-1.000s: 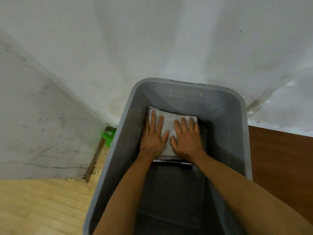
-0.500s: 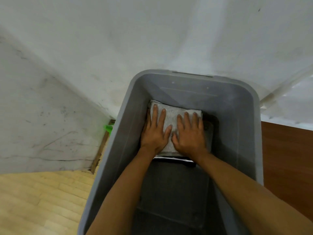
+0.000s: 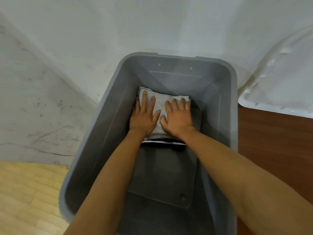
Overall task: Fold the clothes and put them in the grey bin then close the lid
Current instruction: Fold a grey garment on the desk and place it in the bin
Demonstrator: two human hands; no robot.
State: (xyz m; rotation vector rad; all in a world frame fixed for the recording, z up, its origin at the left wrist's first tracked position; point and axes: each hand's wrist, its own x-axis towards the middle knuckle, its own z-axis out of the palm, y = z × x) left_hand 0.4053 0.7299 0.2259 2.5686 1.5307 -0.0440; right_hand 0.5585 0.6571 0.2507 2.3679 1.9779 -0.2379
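Note:
The grey bin (image 3: 94, 133) stands open on the floor below me. At the far end of its bottom lies a folded light grey cloth (image 3: 160, 102) on top of a dark folded garment with a white stripe (image 3: 164, 143). My left hand (image 3: 144, 116) and my right hand (image 3: 177, 117) lie flat side by side on the light grey cloth, fingers spread, pressing down on it. The white lid (image 3: 279, 85) rests at the right on a wooden surface, apart from the bin.
A brown wooden surface (image 3: 274, 143) runs along the bin's right side. White walls (image 3: 50, 82) close in behind and to the left. Light wood flooring (image 3: 25, 192) shows at the lower left. The near half of the bin's bottom is bare.
Both hands stay flat on the light grey cloth. My view has shifted, so the bin sits more central and the white lid shows more at the right.

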